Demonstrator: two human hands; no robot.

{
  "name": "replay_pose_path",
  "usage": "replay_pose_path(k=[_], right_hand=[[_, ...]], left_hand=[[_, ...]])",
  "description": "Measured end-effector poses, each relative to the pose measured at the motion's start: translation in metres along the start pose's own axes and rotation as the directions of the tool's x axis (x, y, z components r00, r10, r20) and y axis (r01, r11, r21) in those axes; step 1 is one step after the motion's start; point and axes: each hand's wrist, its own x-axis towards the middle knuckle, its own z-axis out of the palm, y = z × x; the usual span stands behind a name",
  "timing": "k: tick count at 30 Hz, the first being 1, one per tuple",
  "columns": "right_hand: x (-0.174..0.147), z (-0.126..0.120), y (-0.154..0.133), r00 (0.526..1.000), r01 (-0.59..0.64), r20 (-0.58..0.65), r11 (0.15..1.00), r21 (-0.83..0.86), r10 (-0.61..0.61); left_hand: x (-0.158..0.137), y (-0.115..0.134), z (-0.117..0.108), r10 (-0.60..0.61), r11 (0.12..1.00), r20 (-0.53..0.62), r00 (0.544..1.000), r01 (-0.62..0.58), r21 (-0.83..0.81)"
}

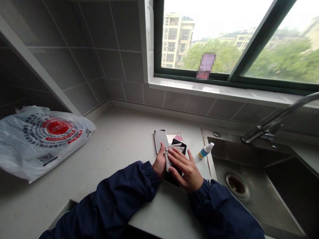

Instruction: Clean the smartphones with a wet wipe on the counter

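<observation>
A black phone (171,178) with a dark glossy face is tilted between my hands over the counter. My left hand (159,164) grips its left edge, thumb pointing up. Spread over the upper part of the phone is a white cloth (168,162), pressed down under the fingers of my right hand (186,171). Just beyond my left thumb lies a second phone (160,138) with a pale, reflecting face. A clear case (170,136) with a pink piece (177,138) in it is partly hidden behind the black phone. Right of my right hand stands a small spray bottle (206,150).
To the right is a steel sink (251,162) with a drain (237,185) and a chrome faucet (279,119). A white plastic bag (32,156) with red print sits at the left on the pale counter (124,132). Behind are tiles and a window.
</observation>
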Motion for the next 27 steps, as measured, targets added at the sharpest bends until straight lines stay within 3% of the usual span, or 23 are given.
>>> replay_pose_path(k=[5, 12, 17, 27], right_hand=[[-0.002, 0.006, 0.005, 0.991, -0.129, -0.032, 0.99, -0.049, 0.128], [-0.004, 0.011, 0.012, 0.961, -0.274, -0.072, 0.958, -0.087, 0.269], [-0.005, 0.013, 0.015, 0.953, -0.294, -0.105, 0.951, -0.093, 0.284], [-0.005, 0.013, 0.014, 0.943, -0.315, -0.138, 0.945, -0.083, 0.302]], left_hand=[[0.0, -0.004, -0.001, -0.066, 0.997, 0.099, 0.993, 0.062, 0.048], [0.0, -0.008, 0.001, 0.028, 0.996, 0.149, 0.988, -0.04, 0.075], [0.003, -0.007, -0.001, 0.083, 0.99, 0.155, 0.984, -0.1, 0.104], [0.003, -0.006, -0.002, 0.076, 0.988, 0.135, 0.988, -0.092, 0.12]])
